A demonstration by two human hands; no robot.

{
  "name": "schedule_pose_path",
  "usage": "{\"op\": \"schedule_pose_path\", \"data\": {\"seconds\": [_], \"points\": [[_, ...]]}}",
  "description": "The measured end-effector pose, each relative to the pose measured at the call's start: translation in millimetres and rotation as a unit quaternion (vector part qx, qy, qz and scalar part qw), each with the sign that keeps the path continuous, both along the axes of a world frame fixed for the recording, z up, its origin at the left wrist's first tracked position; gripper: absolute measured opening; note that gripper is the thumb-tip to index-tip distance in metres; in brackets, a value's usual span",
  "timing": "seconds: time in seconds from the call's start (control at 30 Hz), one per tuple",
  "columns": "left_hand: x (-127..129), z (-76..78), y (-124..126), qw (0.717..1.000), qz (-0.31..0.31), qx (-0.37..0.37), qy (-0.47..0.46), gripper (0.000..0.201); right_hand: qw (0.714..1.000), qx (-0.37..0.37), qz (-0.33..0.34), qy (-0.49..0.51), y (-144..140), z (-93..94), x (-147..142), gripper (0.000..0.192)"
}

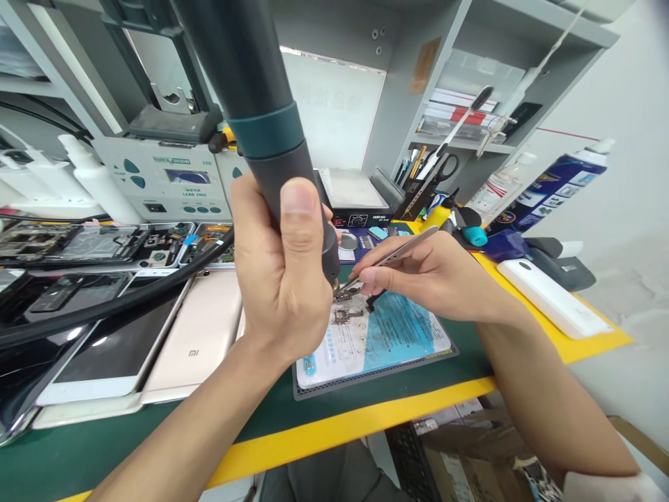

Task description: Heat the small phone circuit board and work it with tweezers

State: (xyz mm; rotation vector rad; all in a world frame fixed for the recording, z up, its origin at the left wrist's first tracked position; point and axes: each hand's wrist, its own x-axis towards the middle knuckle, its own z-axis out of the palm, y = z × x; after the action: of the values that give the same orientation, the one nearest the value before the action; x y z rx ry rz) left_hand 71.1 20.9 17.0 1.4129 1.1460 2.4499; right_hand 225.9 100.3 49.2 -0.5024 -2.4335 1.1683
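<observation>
Above a green worktop (52,460), left hand (285,279) grips dark handle (272,132) — right hand (428,275) pinches tweezers (406,247), circuit board (345,317) just below.

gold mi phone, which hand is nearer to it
Left. The left hand, gripping a black tool, is just right of the gold phone in the picture; the right hand, with tweezers over the mat, is farther right.

Off-white right sleeve (601,487), dark grey trousers (334,475)
</observation>
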Motion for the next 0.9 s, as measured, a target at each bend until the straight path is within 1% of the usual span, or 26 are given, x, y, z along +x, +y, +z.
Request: {"op": "schedule_pose_path", "data": {"seconds": [0.1,0.27,0.37,0.53,0.63,0.77,0.9], "points": [[-0.4,-0.8,0.7,1.0,0.015,0.012,0.008,0.03,1.0,-0.005,-0.005,-0.001,0.2,-0.9,0.0,0.015],[-1.4,-3.2,3.8,1.0,0.024,-0.001,0.011,0.029,1.0,-0.014,-0.002,0.008,1.2,0.9,2.2,0.011],[-2.3,-2.2,6.1,0.999,0.03,0.041,0.011,0.033,0.999,-0.029,-0.013,0.002,1.5,2.4,3.6,0.013],[-3.9,-0.4,9.2,0.997,0.031,0.064,0.003,0.033,0.998,-0.053,-0.029,0.004,4.2,6.4,8.7,0.015],[-3.4,0.0,10.4,0.997,0.026,0.069,-0.018,0.033,0.999,-0.046,0.001,-0.027,7.2,10.6,13.5,0.013],[-1.9,1.1,10.0,0.997,0.027,0.069,-0.031,0.035,0.995,-0.014,0.057,-0.083,9.8,13.8,16.1,0.017],[-0.5,2.1,7.9,0.997,0.03,0.06,-0.036,0.034,0.993,0.009,0.059,-0.105,9.8,13.1,14.7,0.019]]}}
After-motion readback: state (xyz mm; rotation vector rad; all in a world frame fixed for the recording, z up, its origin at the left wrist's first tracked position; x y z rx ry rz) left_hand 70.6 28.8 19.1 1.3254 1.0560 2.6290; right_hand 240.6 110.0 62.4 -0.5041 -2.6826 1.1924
